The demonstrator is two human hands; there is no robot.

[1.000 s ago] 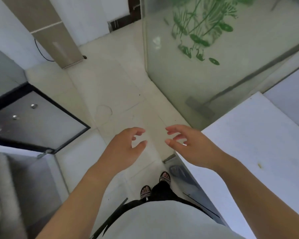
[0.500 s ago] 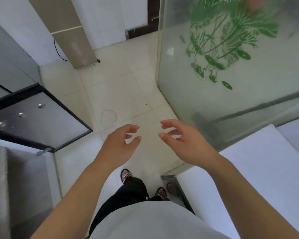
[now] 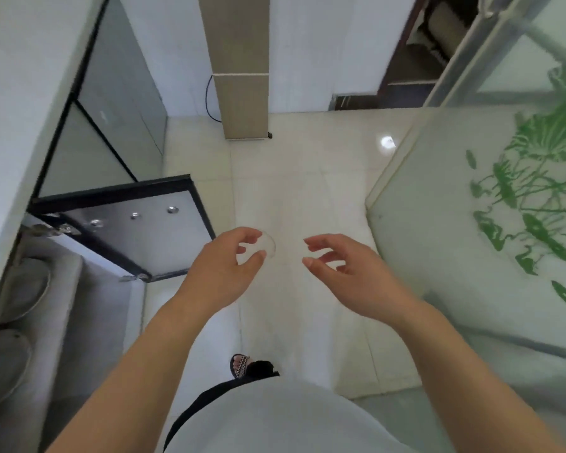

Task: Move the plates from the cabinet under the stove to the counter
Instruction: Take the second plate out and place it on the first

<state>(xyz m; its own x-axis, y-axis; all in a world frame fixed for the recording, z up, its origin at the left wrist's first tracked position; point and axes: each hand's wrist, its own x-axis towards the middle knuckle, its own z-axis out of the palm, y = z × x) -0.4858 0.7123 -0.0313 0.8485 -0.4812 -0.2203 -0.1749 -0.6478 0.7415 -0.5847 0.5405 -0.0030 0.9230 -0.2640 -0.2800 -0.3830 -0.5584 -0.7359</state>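
My left hand (image 3: 224, 269) and my right hand (image 3: 343, 273) hover side by side over the pale tiled floor, fingers curled and apart, holding nothing. At the lower left an open cabinet (image 3: 62, 308) shows grey plates (image 3: 23, 289) standing inside, blurred by motion. Its black-framed door (image 3: 138, 223) with round metal fittings swings out toward the floor, just left of my left hand. The white counter edge (image 3: 20, 109) runs above it on the left.
A frosted glass panel (image 3: 504, 207) with a green plant print stands on the right. A tan pillar (image 3: 239, 67) with a black cable rises at the far wall. My sandalled foot (image 3: 241, 366) stands on the tiles below my hands.
The view has swung left: the glass panel and white surface slid to the right, and the open cabinet with plates came into sight. Both hands stay empty and spread a little wider.
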